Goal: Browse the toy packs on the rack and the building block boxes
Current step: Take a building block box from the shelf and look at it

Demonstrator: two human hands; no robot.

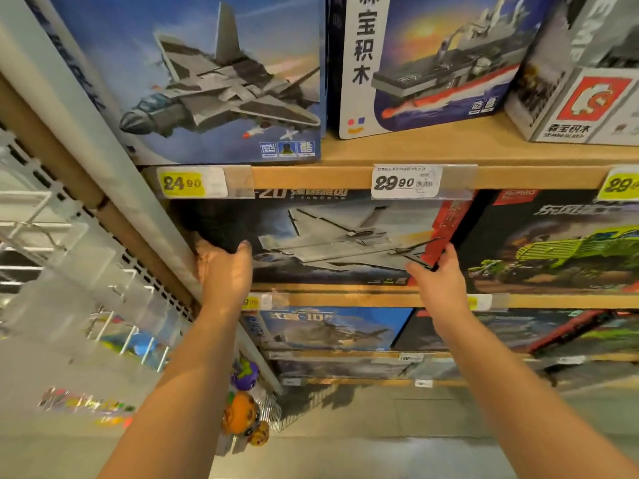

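A dark building block box (332, 236) with a grey jet picture stands on the middle wooden shelf. My left hand (221, 267) grips its left edge, thumb on the front face. My right hand (439, 274) holds its right edge near the red side strip, fingers curled round that edge. Above it stand a blue jet box (214, 81) and a warship box (432, 63). A box with a green truck (560, 243) stands to the right of the held box.
Price tags (408, 183) hang on the shelf edges. Lower shelves hold a helicopter box (328, 330) and more boxes. At left a white wire rack (69, 243) carries toy packs; colourful balls (242, 409) sit in a wire basket below.
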